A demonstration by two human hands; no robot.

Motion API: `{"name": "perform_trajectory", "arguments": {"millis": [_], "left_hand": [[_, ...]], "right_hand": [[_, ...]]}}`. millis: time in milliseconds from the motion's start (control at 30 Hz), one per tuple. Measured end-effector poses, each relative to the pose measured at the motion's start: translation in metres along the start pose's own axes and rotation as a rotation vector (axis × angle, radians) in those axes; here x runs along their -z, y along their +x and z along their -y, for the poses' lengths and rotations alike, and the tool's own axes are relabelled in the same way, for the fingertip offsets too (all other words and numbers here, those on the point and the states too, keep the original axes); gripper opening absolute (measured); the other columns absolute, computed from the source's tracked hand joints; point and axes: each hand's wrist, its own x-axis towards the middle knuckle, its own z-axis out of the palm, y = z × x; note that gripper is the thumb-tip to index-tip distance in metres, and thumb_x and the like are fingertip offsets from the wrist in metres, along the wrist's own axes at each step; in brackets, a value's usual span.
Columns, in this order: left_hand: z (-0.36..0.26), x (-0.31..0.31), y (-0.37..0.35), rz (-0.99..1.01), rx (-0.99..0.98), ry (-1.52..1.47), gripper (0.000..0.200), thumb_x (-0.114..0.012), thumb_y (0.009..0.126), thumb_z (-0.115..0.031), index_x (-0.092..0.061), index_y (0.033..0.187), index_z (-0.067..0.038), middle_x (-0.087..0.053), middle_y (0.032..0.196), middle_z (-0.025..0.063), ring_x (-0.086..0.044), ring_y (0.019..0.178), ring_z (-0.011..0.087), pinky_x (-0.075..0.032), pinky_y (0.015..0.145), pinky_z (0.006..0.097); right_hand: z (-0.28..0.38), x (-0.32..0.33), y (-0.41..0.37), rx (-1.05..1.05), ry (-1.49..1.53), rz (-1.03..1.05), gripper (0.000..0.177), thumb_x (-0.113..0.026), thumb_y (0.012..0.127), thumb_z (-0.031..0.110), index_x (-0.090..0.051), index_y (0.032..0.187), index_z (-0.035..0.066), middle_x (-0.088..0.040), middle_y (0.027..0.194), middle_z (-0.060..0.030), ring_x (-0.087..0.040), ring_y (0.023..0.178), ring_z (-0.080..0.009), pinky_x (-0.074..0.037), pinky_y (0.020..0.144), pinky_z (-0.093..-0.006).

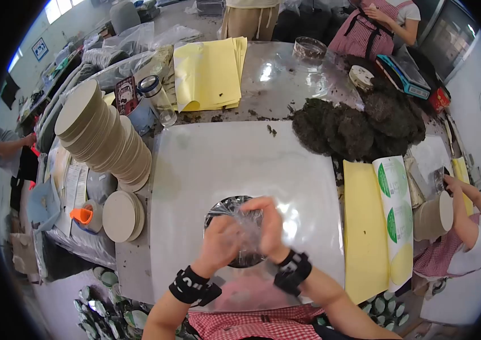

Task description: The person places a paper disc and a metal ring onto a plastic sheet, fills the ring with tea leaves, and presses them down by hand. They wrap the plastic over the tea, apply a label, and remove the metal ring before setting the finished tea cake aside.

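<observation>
A round dark cake [246,262] in clear plastic film [246,229] lies on the white work sheet in front of me. My left hand [220,242] is closed at the left side of the gathered film, above the cake. On the other side, my right hand [270,229] curves inward with its fingers on the same film. The hands are slightly smeared by motion, and they cover much of the cake. Black bands circle both wrists.
Stacked round discs [104,139] lean at the left, beside a shorter stack [120,216]. Dark dried seaweed-like clumps [356,127] lie at the back right. Yellow sheets [365,226], a glass jar [158,102] and a printed roll [393,221] surround the work sheet [195,164]. Co-workers stand nearby.
</observation>
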Motion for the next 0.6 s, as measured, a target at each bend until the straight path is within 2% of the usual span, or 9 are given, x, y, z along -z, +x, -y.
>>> {"name": "perform_trajectory", "arguments": {"millis": [67, 100, 200, 233, 333, 467, 500, 533, 600], "left_hand": [[-0.003, -0.022, -0.002, -0.026, 0.256, -0.086, 0.037, -0.078, 0.071, -0.014, -0.067, 0.106, -0.010, -0.064, 0.106, 0.0077, -0.063, 0.099, 0.0264, -0.050, 0.091, 0.0395], [-0.009, -0.012, 0.002, 0.134, -0.099, 0.432, 0.035, -0.071, 0.078, -0.019, -0.064, 0.110, -0.007, -0.062, 0.112, 0.0106, -0.059, 0.107, 0.0336, -0.044, 0.099, 0.0466], [-0.045, -0.002, 0.006, -0.094, -0.136, 0.511, 0.049, -0.073, 0.077, -0.023, -0.062, 0.121, -0.004, -0.056, 0.129, 0.0153, -0.049, 0.126, 0.0384, -0.033, 0.112, 0.0548], [-0.045, -0.004, 0.006, -0.080, -0.111, 0.304, 0.063, -0.075, 0.075, -0.026, -0.057, 0.130, -0.001, -0.046, 0.141, 0.0194, -0.041, 0.135, 0.0399, -0.028, 0.115, 0.0592], [-0.030, -0.008, 0.005, 0.128, -0.082, 0.466, 0.067, -0.074, 0.076, -0.022, -0.052, 0.135, 0.002, -0.047, 0.141, 0.0204, -0.043, 0.136, 0.0392, -0.027, 0.118, 0.0593], [-0.031, -0.005, 0.004, 0.139, -0.080, 0.434, 0.077, -0.083, 0.068, -0.021, -0.050, 0.134, 0.002, -0.048, 0.145, 0.0177, -0.040, 0.141, 0.0368, -0.027, 0.120, 0.0568], [-0.029, -0.009, 0.003, 0.090, -0.104, 0.424, 0.080, -0.086, 0.066, -0.024, -0.051, 0.134, 0.000, -0.049, 0.145, 0.0166, -0.040, 0.143, 0.0360, -0.026, 0.121, 0.0566], [-0.032, -0.011, 0.003, 0.080, -0.062, 0.429, 0.080, -0.085, 0.067, -0.022, -0.050, 0.135, -0.001, -0.049, 0.147, 0.0170, -0.039, 0.144, 0.0352, -0.023, 0.121, 0.0566], [-0.031, -0.013, 0.004, 0.143, -0.055, 0.582, 0.080, -0.082, 0.072, -0.028, -0.049, 0.139, 0.002, -0.045, 0.152, 0.0187, -0.036, 0.146, 0.0368, -0.021, 0.122, 0.0571]], "right_hand": [[0.002, -0.026, -0.014, 0.098, -0.265, 0.066, 0.016, -0.058, 0.092, 0.013, -0.062, 0.102, 0.002, -0.067, 0.105, -0.0155, -0.064, 0.099, -0.0300, -0.050, 0.088, -0.0369], [0.002, -0.033, -0.022, 0.142, -0.393, 0.094, 0.016, -0.055, 0.091, 0.009, -0.060, 0.104, 0.001, -0.067, 0.107, -0.0161, -0.063, 0.100, -0.0314, -0.049, 0.089, -0.0380], [-0.008, -0.014, -0.017, -0.045, -0.302, 0.085, 0.023, -0.054, 0.088, 0.006, -0.058, 0.109, -0.001, -0.064, 0.115, -0.0199, -0.058, 0.111, -0.0371, -0.045, 0.099, -0.0420], [0.015, -0.011, -0.011, -0.041, -0.433, 0.118, 0.035, -0.058, 0.086, 0.006, -0.058, 0.120, -0.001, -0.060, 0.124, -0.0225, -0.051, 0.123, -0.0408, -0.040, 0.106, -0.0478], [0.033, -0.012, -0.039, 0.123, -0.977, 0.273, 0.046, -0.060, 0.087, 0.008, -0.056, 0.131, -0.001, -0.056, 0.130, -0.0240, -0.046, 0.130, -0.0435, -0.036, 0.110, -0.0537], [0.073, 0.025, -0.053, 0.088, -0.816, 0.458, 0.033, -0.063, 0.088, 0.006, -0.068, 0.121, 0.004, -0.067, 0.117, -0.0140, -0.067, 0.107, -0.0316, -0.055, 0.091, -0.0405], [0.073, 0.024, -0.032, 0.074, -0.868, 0.554, 0.017, -0.065, 0.087, 0.008, -0.072, 0.102, 0.004, -0.068, 0.105, -0.0126, -0.069, 0.094, -0.0301, -0.057, 0.078, -0.0393], [0.047, 0.021, -0.019, -0.058, -1.002, 0.643, 0.011, -0.063, 0.086, 0.006, -0.070, 0.095, 0.004, -0.066, 0.099, -0.0133, -0.067, 0.089, -0.0310, -0.055, 0.073, -0.0404], [0.002, 0.010, -0.021, 0.106, -1.009, 0.525, 0.008, -0.062, 0.085, 0.006, -0.068, 0.091, 0.004, -0.064, 0.091, -0.0117, -0.065, 0.084, -0.0320, -0.054, 0.069, -0.0410]]}}
